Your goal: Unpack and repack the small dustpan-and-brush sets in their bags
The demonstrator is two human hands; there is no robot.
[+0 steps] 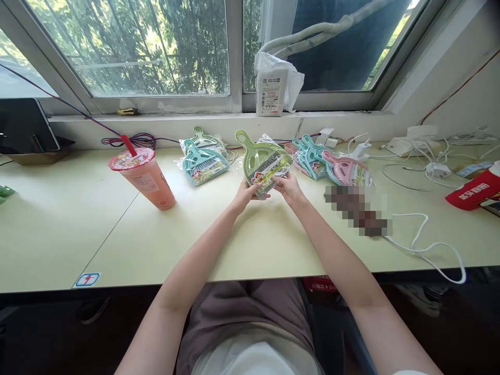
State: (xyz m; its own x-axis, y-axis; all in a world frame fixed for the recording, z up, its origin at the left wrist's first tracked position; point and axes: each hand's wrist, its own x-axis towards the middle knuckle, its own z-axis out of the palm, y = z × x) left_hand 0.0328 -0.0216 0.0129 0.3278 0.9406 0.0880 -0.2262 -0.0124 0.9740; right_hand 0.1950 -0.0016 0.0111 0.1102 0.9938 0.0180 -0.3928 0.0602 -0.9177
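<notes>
Fingers (254,187) of the left hand (244,196) and right hand (290,189) grasp one wrapped green dustpan (269,160). Left of them are two other wrapped dustpans (205,164) and one cup (150,179).

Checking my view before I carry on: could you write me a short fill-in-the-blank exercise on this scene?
1. The left hand and right hand hold a ____ wrapped dustpan.
2. A red ____ sticks up from the drink cup.
3. A pink dustpan lies on the table, to the person's ____ of the held one.

Missing words: green; straw; right.
</notes>
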